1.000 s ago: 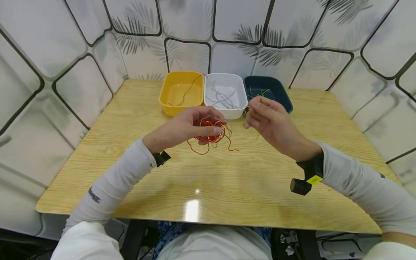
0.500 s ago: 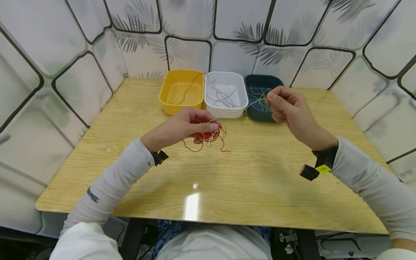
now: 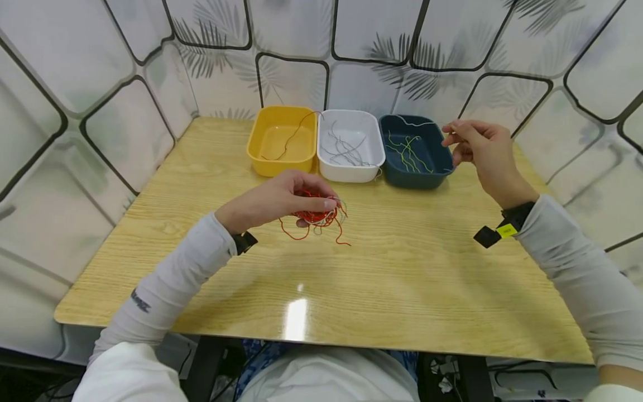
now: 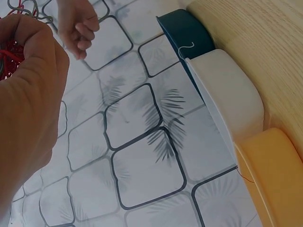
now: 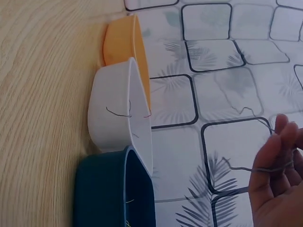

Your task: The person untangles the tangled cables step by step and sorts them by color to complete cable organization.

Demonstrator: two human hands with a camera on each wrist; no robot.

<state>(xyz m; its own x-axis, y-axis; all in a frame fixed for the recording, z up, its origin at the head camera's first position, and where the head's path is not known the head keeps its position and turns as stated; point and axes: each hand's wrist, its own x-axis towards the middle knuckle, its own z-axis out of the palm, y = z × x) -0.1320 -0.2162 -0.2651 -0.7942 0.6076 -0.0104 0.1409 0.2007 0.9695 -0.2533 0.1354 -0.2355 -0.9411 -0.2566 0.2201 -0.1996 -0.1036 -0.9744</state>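
Note:
In the head view my left hand [image 3: 273, 204] grips a tangle of red and whitish yarn [image 3: 321, 219], with loose red ends dangling below the fingers. My right hand [image 3: 487, 153] is held up just right of the dark blue bin [image 3: 417, 180], pinching a pale grey strand of yarn [image 3: 419, 123] whose end trails left above that bin. Two pale ends stick out from the right fingertips in the right wrist view. Several yellow-green strands [image 3: 409, 153] lie in the dark blue bin. Grey strands [image 3: 346, 153] lie in the white bin [image 3: 351, 174].
A yellow bin [image 3: 281, 167] stands left of the white one, with a single red strand [image 3: 286, 146] reaching over its rim. One grey strand hangs over the white bin's front right corner. The three bins stand side by side on the wooden table [image 3: 382, 268], before a patterned curtain [image 3: 291, 84].
My right hand has moved right and away from the left hand, across the dark blue bin, drawing the pale strand with it. My left hand has shifted slightly left with the tangle.

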